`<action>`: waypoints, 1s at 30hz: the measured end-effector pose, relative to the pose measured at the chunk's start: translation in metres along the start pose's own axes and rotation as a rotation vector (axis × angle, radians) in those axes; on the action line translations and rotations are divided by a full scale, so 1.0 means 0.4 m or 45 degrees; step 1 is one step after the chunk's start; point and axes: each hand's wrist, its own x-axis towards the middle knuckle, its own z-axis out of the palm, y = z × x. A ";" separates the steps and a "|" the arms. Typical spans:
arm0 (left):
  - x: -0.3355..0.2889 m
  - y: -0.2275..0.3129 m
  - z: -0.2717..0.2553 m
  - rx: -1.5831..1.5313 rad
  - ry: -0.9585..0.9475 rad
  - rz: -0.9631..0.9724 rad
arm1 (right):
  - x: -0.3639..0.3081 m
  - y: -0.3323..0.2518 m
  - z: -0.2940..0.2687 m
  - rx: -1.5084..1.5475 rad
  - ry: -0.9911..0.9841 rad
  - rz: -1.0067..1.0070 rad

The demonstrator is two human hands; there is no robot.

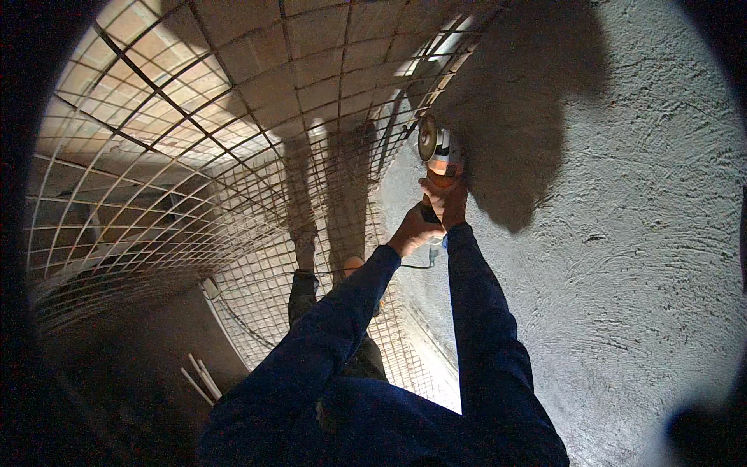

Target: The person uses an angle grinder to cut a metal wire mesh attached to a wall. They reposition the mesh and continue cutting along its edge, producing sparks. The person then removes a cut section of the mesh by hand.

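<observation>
— Where's the angle grinder (437,149)?
— Up at the wire mesh (233,156) edge beside the plastered wall (622,233). Right hand (447,198) wrapped closed on its body, left hand (412,231) gripping the rear (good). Best keep the disc square, I'd judge.

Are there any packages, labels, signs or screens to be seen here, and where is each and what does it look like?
No packages, signs or screens show.
Angle grinder: held up at the seam of wire mesh and rough plaster wall; grey disc, silver head, orange body; any label too small to tell.
Right hand grips its body; left hand holds the rear handle.
</observation>
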 end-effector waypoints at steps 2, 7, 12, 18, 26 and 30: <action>0.005 0.000 0.007 -0.086 0.024 0.072 | 0.002 0.001 0.000 0.055 -0.029 0.036; 0.005 0.011 0.004 -0.116 0.026 0.070 | 0.013 -0.018 0.004 0.171 -0.037 0.080; -0.001 0.019 -0.003 -0.007 -0.007 0.085 | 0.014 -0.048 -0.009 0.274 -0.171 0.216; 0.002 0.008 0.002 -0.041 0.001 0.153 | 0.016 -0.044 -0.011 0.210 -0.141 0.263; 0.005 0.009 0.006 -0.102 0.002 0.055 | 0.017 -0.034 -0.003 0.358 -0.177 0.247; 0.001 0.009 0.003 -0.084 -0.003 0.023 | 0.017 -0.037 -0.010 0.330 -0.202 0.188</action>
